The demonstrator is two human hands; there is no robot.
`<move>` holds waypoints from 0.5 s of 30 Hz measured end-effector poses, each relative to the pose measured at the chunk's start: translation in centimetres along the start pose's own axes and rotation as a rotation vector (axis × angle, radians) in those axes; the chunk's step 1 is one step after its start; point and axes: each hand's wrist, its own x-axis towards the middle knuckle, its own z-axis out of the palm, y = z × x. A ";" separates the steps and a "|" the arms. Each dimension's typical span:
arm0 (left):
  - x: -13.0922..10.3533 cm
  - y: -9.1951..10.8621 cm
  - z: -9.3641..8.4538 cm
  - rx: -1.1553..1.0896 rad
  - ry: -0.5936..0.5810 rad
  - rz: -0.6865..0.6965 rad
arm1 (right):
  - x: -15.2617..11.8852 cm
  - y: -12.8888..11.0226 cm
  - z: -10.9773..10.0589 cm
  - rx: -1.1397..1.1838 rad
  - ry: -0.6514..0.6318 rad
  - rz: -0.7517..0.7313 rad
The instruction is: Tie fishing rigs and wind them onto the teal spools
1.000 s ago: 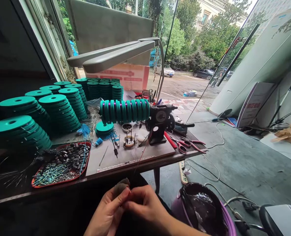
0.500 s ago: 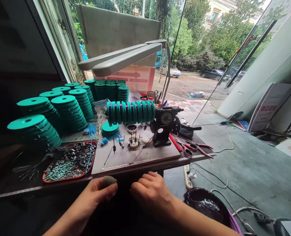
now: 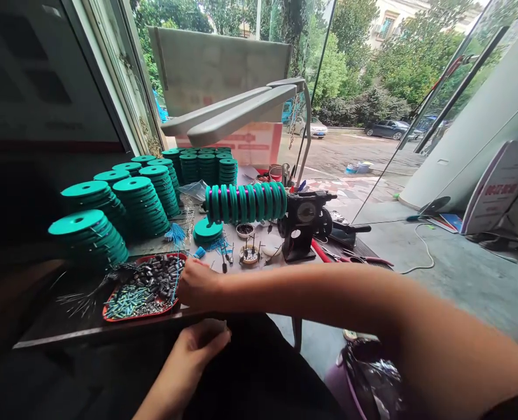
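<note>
My right hand point(image 3: 196, 284) is at the right edge of a red-rimmed tray point(image 3: 110, 318), fingers curled in, beside a blue thread that hangs over the rim. What its fingertips hold, if anything, is hidden. In the tray lie black weights point(image 3: 157, 275), thin blue-green tubes point(image 3: 130, 300) and small metal pieces point(image 3: 157, 306). My left hand point(image 3: 202, 344) hovers below the table's front edge, thumb and forefinger pinched; a pale bit at the tips is too small to name.
A hand-cranked winder point(image 3: 306, 216) carries a row of green spools point(image 3: 247, 201). Stacks of green spools point(image 3: 139, 204) fill the left back. A small round dish point(image 3: 250, 254) and red-handled pliers point(image 3: 373, 261) lie on the table. A lined bin point(image 3: 350, 379) stands at lower right.
My right hand has moved left and forward from below the table edge to the tray's right rim. My left hand stays low, pinched. The view has shifted slightly left.
</note>
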 end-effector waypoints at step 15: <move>-1.6 -0.4 1.6 -1.226 -0.085 -0.370 | -12.4 -6.8 -2.0 1.318 0.948 0.682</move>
